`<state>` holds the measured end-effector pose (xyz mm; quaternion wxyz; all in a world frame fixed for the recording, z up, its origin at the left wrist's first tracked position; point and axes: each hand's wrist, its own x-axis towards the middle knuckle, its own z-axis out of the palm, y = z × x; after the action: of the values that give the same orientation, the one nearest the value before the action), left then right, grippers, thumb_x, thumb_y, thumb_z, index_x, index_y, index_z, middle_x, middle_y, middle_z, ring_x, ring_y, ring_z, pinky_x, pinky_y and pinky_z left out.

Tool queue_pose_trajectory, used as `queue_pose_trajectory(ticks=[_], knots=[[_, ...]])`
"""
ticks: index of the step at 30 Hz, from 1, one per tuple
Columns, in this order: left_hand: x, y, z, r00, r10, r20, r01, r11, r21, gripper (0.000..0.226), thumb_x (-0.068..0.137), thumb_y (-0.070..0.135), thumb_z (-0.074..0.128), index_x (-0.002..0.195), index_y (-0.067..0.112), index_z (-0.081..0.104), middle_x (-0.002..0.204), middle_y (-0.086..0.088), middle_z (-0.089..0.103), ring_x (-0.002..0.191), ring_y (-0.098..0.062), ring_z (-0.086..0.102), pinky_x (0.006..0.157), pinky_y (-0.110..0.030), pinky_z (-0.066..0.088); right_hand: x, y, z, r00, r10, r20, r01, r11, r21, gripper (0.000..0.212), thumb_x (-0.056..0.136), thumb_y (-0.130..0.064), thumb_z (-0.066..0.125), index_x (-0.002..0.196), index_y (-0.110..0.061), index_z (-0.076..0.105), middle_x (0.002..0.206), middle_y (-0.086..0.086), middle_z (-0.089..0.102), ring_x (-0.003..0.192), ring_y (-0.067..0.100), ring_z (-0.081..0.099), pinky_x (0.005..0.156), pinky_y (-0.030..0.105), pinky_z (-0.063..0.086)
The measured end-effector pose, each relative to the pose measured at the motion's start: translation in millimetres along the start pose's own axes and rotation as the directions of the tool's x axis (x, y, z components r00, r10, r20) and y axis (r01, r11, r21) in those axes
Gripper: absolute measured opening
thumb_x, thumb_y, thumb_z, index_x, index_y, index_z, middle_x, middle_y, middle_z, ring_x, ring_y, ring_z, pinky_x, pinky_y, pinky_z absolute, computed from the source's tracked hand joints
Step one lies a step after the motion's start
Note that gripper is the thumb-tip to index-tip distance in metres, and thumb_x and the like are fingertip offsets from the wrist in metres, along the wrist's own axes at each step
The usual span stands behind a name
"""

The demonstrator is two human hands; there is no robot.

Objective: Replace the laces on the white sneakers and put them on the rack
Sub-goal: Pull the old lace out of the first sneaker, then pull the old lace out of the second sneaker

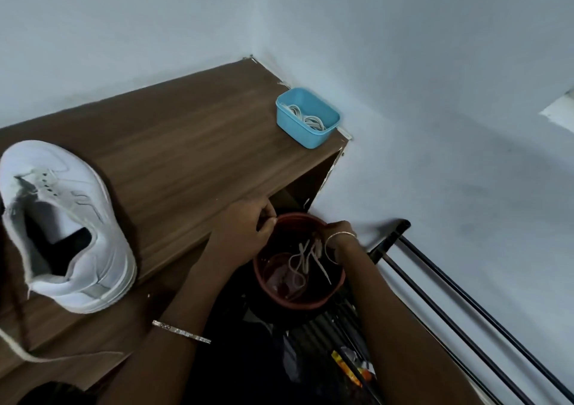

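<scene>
The right hand (pixel 340 230) curls over the far rim of the brown bucket (pixel 298 303), its fingertips hidden behind it. At the bucket's left rim the left hand (pixel 245 229) bunches its fingers; whether they pinch anything is too blurred to tell. Below the bucket lies dark clutter (pixel 310 358), too dim to make out. Far left of the bucket, the white sneaker (pixel 71 218) and a loose lace (pixel 15 347) are clipped by the picture's edge. Right of the bucket, the rack (pixel 391 238) runs off the lower edge.
</scene>
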<state>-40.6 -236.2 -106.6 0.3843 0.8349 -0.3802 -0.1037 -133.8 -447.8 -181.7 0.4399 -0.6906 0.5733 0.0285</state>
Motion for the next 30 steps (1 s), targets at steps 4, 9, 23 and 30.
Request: queue_pose_trajectory(ticks=[4,9,23,30], knots=[[-1.4,2.7,0.3,1.000,0.023,0.002,-0.023,0.999,0.034,0.004,0.092,0.023,0.067,0.090,0.024,0.065,0.083,0.011,0.066,0.076,-0.005,0.060,0.067,-0.030,0.051,2.2,0.4,-8.1,0.997,0.034,-0.072,-0.019,0.980,0.199,0.036,0.065,-0.036,0.085,0.090,-0.010,0.081,0.087,0.014,0.076,0.084,0.033,0.073,0.085,0.038,0.060],[-7.3,7.3,-15.0,0.999,0.022,-0.042,-0.022,1.000,-0.006,0.003,0.092,0.021,0.067,0.090,0.023,0.066,0.084,0.012,0.067,0.077,-0.004,0.061,0.067,-0.027,0.051,-20.6,-21.1,-16.8,0.998,-0.046,-0.044,0.061,0.892,0.448,0.007,0.069,-0.013,0.074,0.070,-0.013,0.081,0.078,0.013,0.076,0.074,0.033,0.071,0.080,0.047,0.062],[-114.8,7.9,-127.4,0.821,-0.060,-0.567,0.073,0.997,0.000,0.007,0.089,0.016,0.068,0.088,0.020,0.063,0.082,0.012,0.066,0.073,-0.004,0.062,0.065,-0.025,0.049,-230.9,-135.8,46.7,0.766,-0.630,0.129,0.423,0.644,0.637,0.012,0.091,0.000,0.067,0.096,-0.006,0.076,0.082,0.009,0.075,0.065,0.008,0.069,0.062,0.018,0.055],[-180.8,-20.7,-206.3,0.621,-0.142,-0.771,0.220,0.976,-0.003,0.003,0.091,0.016,0.065,0.089,0.018,0.066,0.084,0.012,0.069,0.077,-0.006,0.066,0.069,-0.033,0.053,-302.5,-167.1,119.6,0.586,-0.788,0.189,0.581,0.571,0.580,0.017,0.087,0.001,0.069,0.085,-0.014,0.077,0.075,0.010,0.075,0.062,0.013,0.068,0.067,0.032,0.059]])
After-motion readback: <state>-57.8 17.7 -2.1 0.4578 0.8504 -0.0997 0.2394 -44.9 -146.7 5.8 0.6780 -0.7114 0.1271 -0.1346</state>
